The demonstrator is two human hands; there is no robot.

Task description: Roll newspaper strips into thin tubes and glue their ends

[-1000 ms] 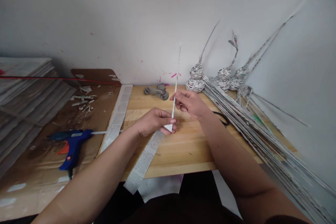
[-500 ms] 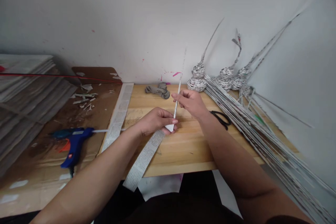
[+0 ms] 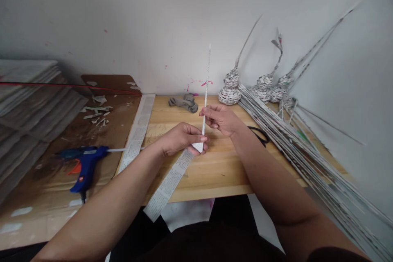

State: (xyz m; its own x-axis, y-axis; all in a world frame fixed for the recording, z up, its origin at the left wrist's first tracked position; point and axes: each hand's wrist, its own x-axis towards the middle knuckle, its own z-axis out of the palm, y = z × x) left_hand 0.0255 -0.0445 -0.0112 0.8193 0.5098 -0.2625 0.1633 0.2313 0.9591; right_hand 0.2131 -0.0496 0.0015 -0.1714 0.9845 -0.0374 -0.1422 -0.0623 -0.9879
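Between my hands stands a thin rolled paper tube (image 3: 206, 84), nearly upright, its tip against the wall behind. My left hand (image 3: 186, 139) pinches the tube's lower end, where it runs into a flat strip of printed paper (image 3: 168, 184). That strip slants down toward me past the table's front edge. Higher up, the thumb and fingers of my right hand (image 3: 219, 118) close around the tube. Black-handled scissors (image 3: 260, 135) lie just right of my right wrist, partly hidden by the forearm.
A blue glue gun (image 3: 89, 163) lies on cardboard (image 3: 113, 131) at left, near paper scraps and stacked paper (image 3: 30, 90). Another paper strip (image 3: 139, 127) lies beside it. Grey cloth (image 3: 184, 102), woven paper gourd shapes (image 3: 229, 90) and a bundle of paper tubes (image 3: 276, 131) line the back and right.
The tube has tipped a little to the left and stands more upright. Both hands keep their hold on it, and the whole view has shifted slightly.
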